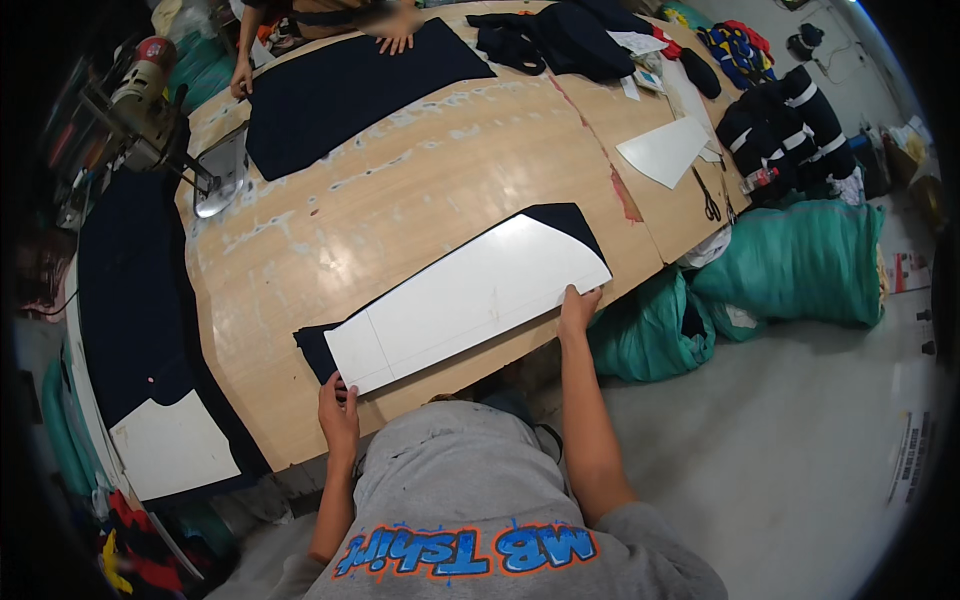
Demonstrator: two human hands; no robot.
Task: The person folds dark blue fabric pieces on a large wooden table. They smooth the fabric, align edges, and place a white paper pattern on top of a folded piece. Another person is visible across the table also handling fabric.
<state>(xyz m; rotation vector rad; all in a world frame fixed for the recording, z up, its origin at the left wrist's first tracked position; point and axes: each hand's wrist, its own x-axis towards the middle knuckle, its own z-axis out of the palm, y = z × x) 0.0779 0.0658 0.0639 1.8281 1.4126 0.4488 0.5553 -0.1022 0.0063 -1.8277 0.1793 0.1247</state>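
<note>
A long white pattern piece (pixel 465 300), curved at its right end, lies over dark navy fabric (pixel 312 345) at the table's near edge. The fabric shows past its left end and along its upper right side. My left hand (pixel 340 408) grips the piece's lower left corner, fingers partly under it with the fabric. My right hand (pixel 580 305) holds its lower right edge near the curved end, thumb on top.
The wooden table (pixel 440 170) carries a cutting machine (pixel 190 170), navy fabric strips (pixel 130 280), another white pattern (pixel 660 148), scissors (pixel 708 200) and garment piles (pixel 550 45). A co-worker's hands (pixel 395 38) touch fabric across it. Green bundles (pixel 790 265) lie at right.
</note>
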